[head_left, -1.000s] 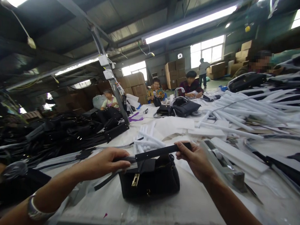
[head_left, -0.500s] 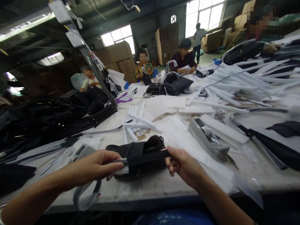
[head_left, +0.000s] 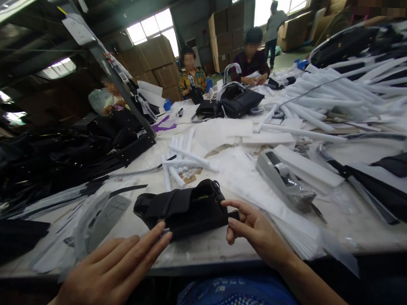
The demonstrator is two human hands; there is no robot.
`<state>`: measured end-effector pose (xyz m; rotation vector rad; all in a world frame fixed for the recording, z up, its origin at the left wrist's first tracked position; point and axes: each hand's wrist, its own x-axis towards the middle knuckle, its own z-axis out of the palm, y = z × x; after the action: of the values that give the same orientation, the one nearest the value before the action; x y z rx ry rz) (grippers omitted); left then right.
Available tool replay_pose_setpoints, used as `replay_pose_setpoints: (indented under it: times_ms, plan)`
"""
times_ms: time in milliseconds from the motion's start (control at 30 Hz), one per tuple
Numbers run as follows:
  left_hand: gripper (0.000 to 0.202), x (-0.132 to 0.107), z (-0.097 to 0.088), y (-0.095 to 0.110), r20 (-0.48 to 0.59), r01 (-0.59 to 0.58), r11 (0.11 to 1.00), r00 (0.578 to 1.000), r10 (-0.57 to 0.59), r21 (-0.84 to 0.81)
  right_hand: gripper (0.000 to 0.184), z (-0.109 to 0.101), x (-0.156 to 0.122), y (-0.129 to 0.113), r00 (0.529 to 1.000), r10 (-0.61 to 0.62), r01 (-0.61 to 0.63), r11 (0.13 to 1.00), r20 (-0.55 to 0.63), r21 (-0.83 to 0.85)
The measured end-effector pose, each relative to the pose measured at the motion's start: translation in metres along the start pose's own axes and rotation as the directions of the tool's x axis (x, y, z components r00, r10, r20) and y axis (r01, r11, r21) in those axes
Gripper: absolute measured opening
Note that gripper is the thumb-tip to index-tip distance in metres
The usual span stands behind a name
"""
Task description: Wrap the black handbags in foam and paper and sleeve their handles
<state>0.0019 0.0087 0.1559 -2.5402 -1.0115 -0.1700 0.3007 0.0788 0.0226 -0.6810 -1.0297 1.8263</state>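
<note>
A small black handbag (head_left: 184, 208) lies on its side on the white table (head_left: 219, 247) near the front edge. A black strap (head_left: 200, 229) runs along its near side. My right hand (head_left: 254, 231) pinches the right end of that strap between thumb and fingers. My left hand (head_left: 117, 268) is low at the front left with its fingers stretched flat; the fingertips touch the strap's left end beside the bag. A clear plastic sleeve (head_left: 95, 224) lies just left of the bag.
A grey tape dispenser (head_left: 285, 183) stands right of the bag. White paper rolls (head_left: 327, 108) and sheets cover the back right. Black bags and straps (head_left: 54, 164) pile at the left. Several people sit at the far end near cardboard boxes (head_left: 153, 65).
The bag went from upright, with the strap held up taut, to lying flat on the table. My left hand let go of the strap and opened. The view tilted downward.
</note>
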Motion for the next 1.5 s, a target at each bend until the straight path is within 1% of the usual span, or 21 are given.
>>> replay_pose_setpoints:
  times_ms: [67, 133, 200, 267, 300, 333, 367, 433, 467, 500, 533, 600, 667, 733, 767, 800, 933, 1033, 1167, 1333, 1500]
  plan:
    - [0.059, -0.002, 0.003, 0.003, 0.006, 0.033, 0.999, 0.999, -0.033, -0.015, 0.044, -0.002, -0.001, 0.002, 1.000, 0.005, -0.005, 0.997, -0.002, -0.071]
    - [0.058, -0.007, 0.009, 0.004, 0.002, 0.053, 0.997, 0.999, -0.053, -0.058, 0.041, -0.002, 0.000, 0.003, 1.000, 0.027, -0.028, 0.995, -0.005, -0.091]
    - [0.057, -0.012, 0.017, 0.003, 0.016, 0.103, 0.985, 0.995, -0.102, -0.137, 0.039, -0.001, 0.002, 0.003, 0.999, 0.050, -0.050, 0.994, -0.005, -0.097]
    - [0.054, -0.015, 0.024, 0.002, 0.052, 0.191, 0.947, 0.982, -0.184, -0.257, 0.038, -0.001, 0.005, 0.004, 0.998, 0.065, -0.064, 0.993, 0.002, -0.102]
    - [0.051, -0.014, 0.026, 0.001, 0.078, 0.256, 0.911, 0.967, -0.244, -0.323, 0.038, 0.000, 0.006, 0.004, 0.998, 0.068, -0.067, 0.992, 0.007, -0.104]
    - [0.048, -0.012, 0.028, 0.001, 0.121, 0.334, 0.858, 0.943, -0.311, -0.390, 0.038, 0.000, 0.006, 0.004, 0.998, 0.068, -0.067, 0.992, 0.009, -0.105]
    - [0.046, -0.010, 0.028, 0.001, 0.186, 0.425, 0.786, 0.905, -0.383, -0.449, 0.039, 0.000, 0.007, 0.003, 0.998, 0.068, -0.067, 0.992, 0.012, -0.108]
    - [0.049, -0.004, 0.027, 0.000, 0.363, 0.610, 0.597, 0.791, -0.492, -0.521, 0.039, 0.001, 0.007, 0.002, 0.998, 0.068, -0.066, 0.991, 0.014, -0.116]
    - [0.053, -0.001, 0.025, 0.000, 0.454, 0.674, 0.500, 0.737, -0.501, -0.544, 0.039, 0.001, 0.007, 0.001, 0.998, 0.065, -0.063, 0.991, 0.013, -0.121]
    - [0.058, 0.001, 0.023, -0.001, 0.533, 0.715, 0.413, 0.698, -0.479, -0.565, 0.039, 0.001, 0.007, -0.001, 0.998, 0.062, -0.061, 0.990, 0.011, -0.127]
    - [0.062, 0.003, 0.021, -0.001, 0.597, 0.737, 0.337, 0.674, -0.435, -0.586, 0.038, 0.002, 0.007, -0.002, 0.998, 0.060, -0.059, 0.989, 0.008, -0.133]
    - [0.067, 0.005, 0.018, -0.002, 0.685, 0.764, 0.211, 0.641, -0.345, -0.609, 0.037, 0.001, 0.005, -0.004, 0.998, 0.056, -0.055, 0.988, 0.000, -0.146]
    - [0.065, 0.008, 0.017, -0.002, 0.765, 0.815, 0.109, 0.574, -0.293, -0.569, 0.036, -0.001, 0.004, -0.006, 0.998, 0.055, -0.055, 0.988, -0.003, -0.147]
    - [0.057, 0.011, 0.018, -0.001, 0.827, 0.859, 0.039, 0.504, -0.251, -0.511, 0.037, -0.003, 0.002, -0.006, 0.998, 0.058, -0.057, 0.990, 0.002, -0.126]
    - [0.052, 0.012, 0.019, 0.000, 0.842, 0.869, 0.030, 0.487, -0.232, -0.494, 0.037, -0.003, 0.002, -0.005, 0.998, 0.065, -0.064, 0.992, 0.007, -0.105]
    - [0.049, 0.013, 0.021, 0.001, 0.848, 0.872, 0.043, 0.484, -0.218, -0.487, 0.037, -0.004, 0.001, -0.004, 0.997, 0.075, -0.074, 0.994, 0.009, -0.080]
    - [0.046, 0.015, 0.027, 0.003, 0.834, 0.864, 0.174, 0.502, -0.230, -0.472, 0.041, -0.006, 0.000, 0.000, 0.993, 0.120, -0.120, 0.993, 0.012, 0.005]
    - [0.046, 0.016, 0.029, 0.004, 0.837, 0.863, 0.207, 0.500, -0.222, -0.461, 0.042, -0.006, 0.000, 0.003, 0.992, 0.129, -0.129, 0.991, -0.002, 0.032]
    - [0.046, 0.022, 0.027, 0.005, 0.841, 0.862, 0.209, 0.501, -0.207, -0.462, 0.041, -0.008, -0.001, 0.004, 0.991, 0.135, -0.134, 0.989, -0.021, 0.061]
    - [0.046, 0.034, 0.022, 0.011, 0.859, 0.879, 0.169, 0.474, -0.193, -0.446, 0.041, -0.011, -0.001, 0.005, 0.989, 0.145, -0.144, 0.987, -0.021, 0.065]
    - [0.044, 0.054, 0.022, 0.018, 0.859, 0.875, 0.149, 0.481, -0.174, -0.460, 0.043, 0.003, -0.001, 0.005, 0.992, 0.124, -0.125, 0.991, 0.016, 0.039]
